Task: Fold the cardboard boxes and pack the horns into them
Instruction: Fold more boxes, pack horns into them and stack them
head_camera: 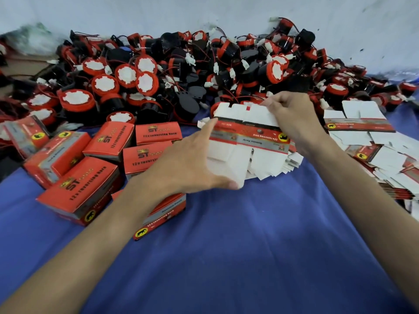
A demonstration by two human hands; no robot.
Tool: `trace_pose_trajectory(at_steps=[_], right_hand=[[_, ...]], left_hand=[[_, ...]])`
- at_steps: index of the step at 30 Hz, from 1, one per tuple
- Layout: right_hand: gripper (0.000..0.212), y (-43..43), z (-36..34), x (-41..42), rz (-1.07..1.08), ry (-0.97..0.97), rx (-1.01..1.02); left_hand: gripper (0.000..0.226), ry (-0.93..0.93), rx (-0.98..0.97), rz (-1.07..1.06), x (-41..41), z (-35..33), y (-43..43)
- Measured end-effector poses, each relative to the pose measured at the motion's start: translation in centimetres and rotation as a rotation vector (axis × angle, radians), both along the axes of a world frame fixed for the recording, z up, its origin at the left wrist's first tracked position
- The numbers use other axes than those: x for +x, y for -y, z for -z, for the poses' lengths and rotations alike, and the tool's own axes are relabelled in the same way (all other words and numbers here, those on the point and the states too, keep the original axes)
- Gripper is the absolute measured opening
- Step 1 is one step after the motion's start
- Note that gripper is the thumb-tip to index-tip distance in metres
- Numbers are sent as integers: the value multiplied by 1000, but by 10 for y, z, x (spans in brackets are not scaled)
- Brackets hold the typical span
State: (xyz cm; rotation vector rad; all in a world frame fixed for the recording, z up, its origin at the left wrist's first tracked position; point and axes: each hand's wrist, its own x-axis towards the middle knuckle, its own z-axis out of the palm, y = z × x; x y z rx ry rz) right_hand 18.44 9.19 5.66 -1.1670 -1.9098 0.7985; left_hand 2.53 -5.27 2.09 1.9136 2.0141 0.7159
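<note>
A person's two bare arms reach forward over a blue cloth (249,245) spread across the work surface. The left hand (192,164) is spread flat, thumb along the near edge and index finger pointing up the left side, steadying a stack of flat box blanks (247,141), red and silver printed cardboard with white flaps. The right hand (292,112) pinches the far white flap of the top blank between thumb and fingertips, apparently peeling it off the stack.

Behind the stack lies a large heap of horns (172,71), black bodies with red rims, white centres and trailing wires ending in white connectors. To the left sit several folded red boxes (79,189), closed; whether they hold horns cannot be seen. To the right, more loose blanks (371,146) are scattered untidily.

Likely risks, judged from this arrangement: the pinch may lift two blanks at once, since the sheets are thin and fanned unevenly at the near edge. Pulling by one flap alone could crease or tear it at its slit. If the left hand eases off, the stack may slide on the smooth cloth towards the horns. The wires just behind the stack could also snag the lifted flap.
</note>
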Motion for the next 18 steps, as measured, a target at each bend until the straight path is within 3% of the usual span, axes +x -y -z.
trace_pose_trajectory(at_steps=[3, 5, 7, 9, 12, 13, 15, 18], right_hand=[[19, 0, 4, -1, -140, 154, -25], [12, 2, 8, -3, -223, 292, -2], [8, 1, 12, -5, -245, 346, 48], [9, 0, 14, -5, -234, 332, 60], [8, -2, 16, -5, -209, 290, 51], [9, -2, 16, -5, -205, 292, 57], [11, -2, 17, -5, -205, 311, 64], [12, -3, 15, -4, -215, 367, 55]], left_hand=[[128, -479, -249, -16, -4, -1, -6], [133, -556, -401, -63, -4, -4, -5], [134, -580, -404, -100, 1, -8, -3], [125, -418, -200, -121, 18, -5, 1], [104, 297, 62, -114, 64, 5, 8], [96, 453, 114, -127, 77, 10, 11], [85, 522, 211, -188, 88, 22, 16], [70, 445, 299, -328, 68, 36, 11]])
